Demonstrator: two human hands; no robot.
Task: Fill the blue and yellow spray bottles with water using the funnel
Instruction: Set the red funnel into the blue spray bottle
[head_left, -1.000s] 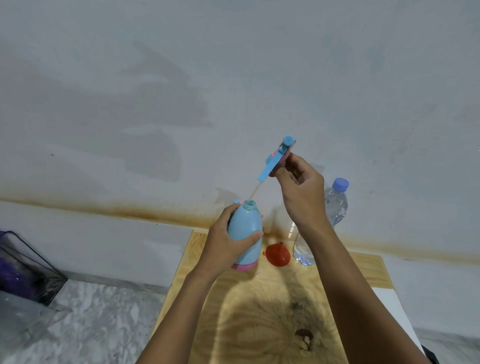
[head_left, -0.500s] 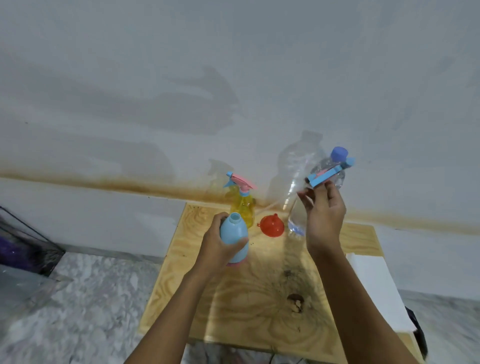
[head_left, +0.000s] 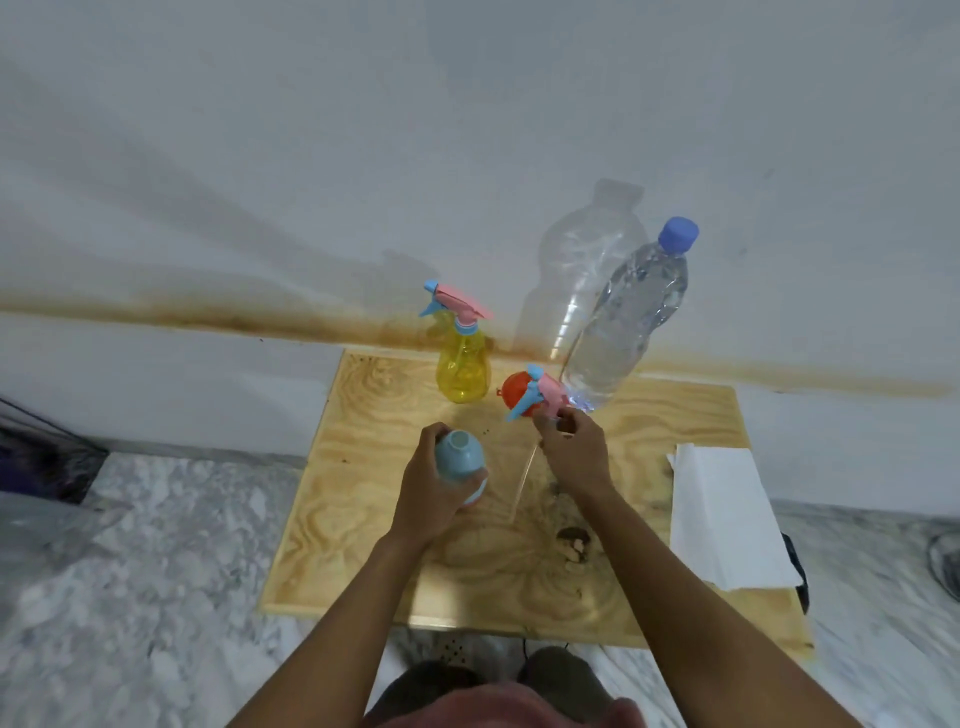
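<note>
The left hand (head_left: 428, 493) wraps its fingers round the blue spray bottle (head_left: 460, 460) over the middle of the wooden table (head_left: 358, 519). The bottle's mouth is uncovered and faces up, and what is inside cannot be told. The right hand (head_left: 574, 454) pinches the pink and blue spray head (head_left: 540, 397), which is off its bottle, with its thin clear tube (head_left: 524, 483) trailing down. Just behind the head the red funnel (head_left: 511, 389) sits on the table. The yellow spray bottle (head_left: 463, 366) stands upright near the wall with its own head on. A clear water bottle (head_left: 623, 322) with a blue cap (head_left: 678, 235) stands right of the funnel, full nearly to its neck. White paper (head_left: 727, 519) lies at the table's right edge.
</note>
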